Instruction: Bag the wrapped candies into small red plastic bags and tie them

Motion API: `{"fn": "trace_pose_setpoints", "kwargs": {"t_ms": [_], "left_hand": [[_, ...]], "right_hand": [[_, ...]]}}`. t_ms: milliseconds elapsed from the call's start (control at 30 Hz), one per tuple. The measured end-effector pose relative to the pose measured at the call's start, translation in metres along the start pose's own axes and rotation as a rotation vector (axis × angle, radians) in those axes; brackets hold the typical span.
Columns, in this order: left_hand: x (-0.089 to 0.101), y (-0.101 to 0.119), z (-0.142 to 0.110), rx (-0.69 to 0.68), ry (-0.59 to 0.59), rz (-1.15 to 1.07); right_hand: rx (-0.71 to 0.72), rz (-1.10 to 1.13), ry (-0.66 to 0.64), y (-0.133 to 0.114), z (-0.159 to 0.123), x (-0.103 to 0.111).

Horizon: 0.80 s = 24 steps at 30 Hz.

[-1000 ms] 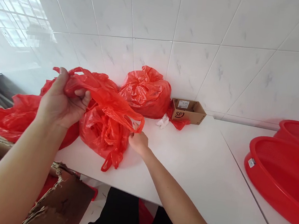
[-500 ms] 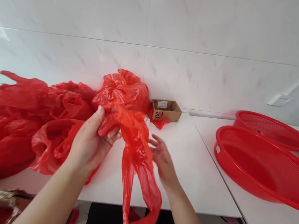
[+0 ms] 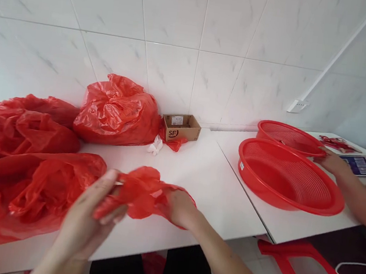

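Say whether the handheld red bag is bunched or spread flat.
Bunched: the red bag is crumpled between left hand and right hand, covering the right fingertips.

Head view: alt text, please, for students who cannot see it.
A person's left hand holds a red plastic bag that partly covers the right hand, above a white table. Bulky red bags lie to the left, a cardboard box behind, red baskets to the right.

The held bag [image 3: 143, 190] is filmy plastic, the box [image 3: 185, 134] matt cardboard, the wall tiles [image 3: 176, 11] glossy.
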<state>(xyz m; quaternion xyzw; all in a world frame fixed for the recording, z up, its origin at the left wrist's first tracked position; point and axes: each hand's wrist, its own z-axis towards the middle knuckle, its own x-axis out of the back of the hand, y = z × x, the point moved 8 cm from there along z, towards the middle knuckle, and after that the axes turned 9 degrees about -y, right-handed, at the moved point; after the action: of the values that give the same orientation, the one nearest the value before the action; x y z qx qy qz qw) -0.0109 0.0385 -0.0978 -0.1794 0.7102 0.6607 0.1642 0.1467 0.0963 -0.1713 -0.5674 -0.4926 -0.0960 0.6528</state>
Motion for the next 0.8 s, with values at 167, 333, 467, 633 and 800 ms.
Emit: {"fn": "trace_pose_setpoints", "kwargs": {"t_ms": [167,333,467,633,800], "left_hand": [[0.078,0.028,-0.001,-0.192,0.375,0.418],[-0.002,0.031,-0.044,-0.750,0.352,1.235],[-0.081,-0.008,-0.045,-0.930,0.007,1.615],[-0.020,-0.035,0.043,-0.397,0.224,1.929],[0.011,-0.067,0.080,-0.213,-0.014,1.876]], "right_hand": [[-0.056,-0.248,-0.063,0.028,-0.009,0.033],[-0.158,-0.556,-0.185,0.022,-0.003,0.044],[-0.099,-0.677,-0.301,0.010,0.000,0.029],[0.096,-0.682,-0.424,0.005,-0.021,0.007],[0.222,-0.668,-0.505,0.010,-0.035,-0.006]]}}
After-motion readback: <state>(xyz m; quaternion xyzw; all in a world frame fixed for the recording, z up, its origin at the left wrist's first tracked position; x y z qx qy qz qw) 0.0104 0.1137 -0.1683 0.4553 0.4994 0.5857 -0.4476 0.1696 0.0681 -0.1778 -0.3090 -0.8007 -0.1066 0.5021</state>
